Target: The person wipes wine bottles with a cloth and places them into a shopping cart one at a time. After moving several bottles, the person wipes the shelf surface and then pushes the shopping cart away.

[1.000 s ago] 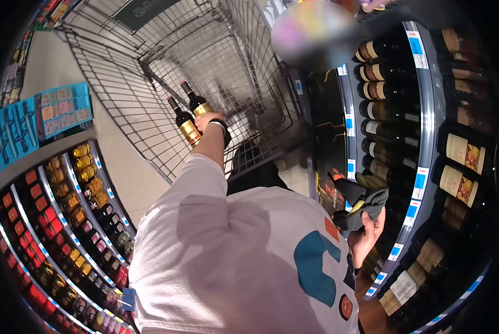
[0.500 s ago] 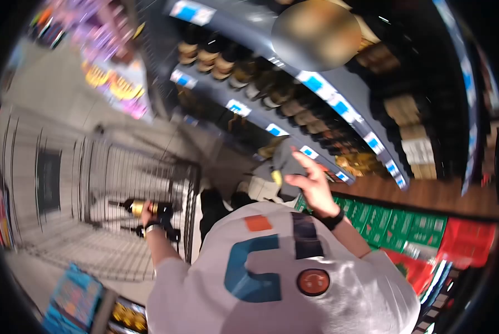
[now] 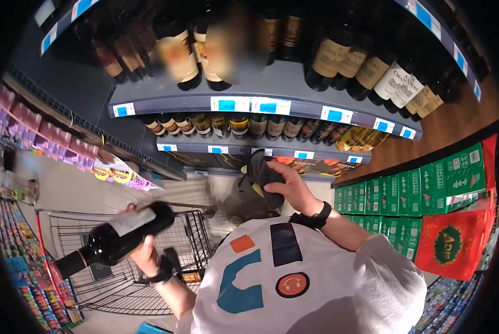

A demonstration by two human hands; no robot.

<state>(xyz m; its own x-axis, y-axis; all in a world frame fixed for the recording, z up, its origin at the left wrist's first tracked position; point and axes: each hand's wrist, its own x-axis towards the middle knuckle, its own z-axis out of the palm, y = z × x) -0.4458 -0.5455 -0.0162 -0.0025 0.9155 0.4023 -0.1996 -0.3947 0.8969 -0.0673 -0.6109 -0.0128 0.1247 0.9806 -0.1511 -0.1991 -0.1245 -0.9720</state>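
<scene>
My left hand (image 3: 144, 253) is wrapped round a dark wine bottle (image 3: 121, 231) with a pale label. The bottle is tilted, its neck pointing down to the left, above the wire shopping cart (image 3: 196, 236). Low in the cart, partly hidden behind my left wrist, lies another bottle (image 3: 191, 277) with a gold label. My right hand (image 3: 294, 189) pinches a dark grey cloth (image 3: 265, 181) with a yellowish patch, in front of the lower shelf. The cloth hangs crumpled from my fingers.
Ahead, a shelf (image 3: 283, 89) carries several wine bottles with price tags along its edge; more bottles stand on the lower shelf (image 3: 232, 146). Green cartons (image 3: 405, 192) and a red box (image 3: 447, 239) are stacked at right. A purple display (image 3: 54, 131) stands at left.
My left hand has lifted the wine bottle up out of the cart. My right hand has moved slightly left with the grey cloth, and the view has turned toward the shelves.
</scene>
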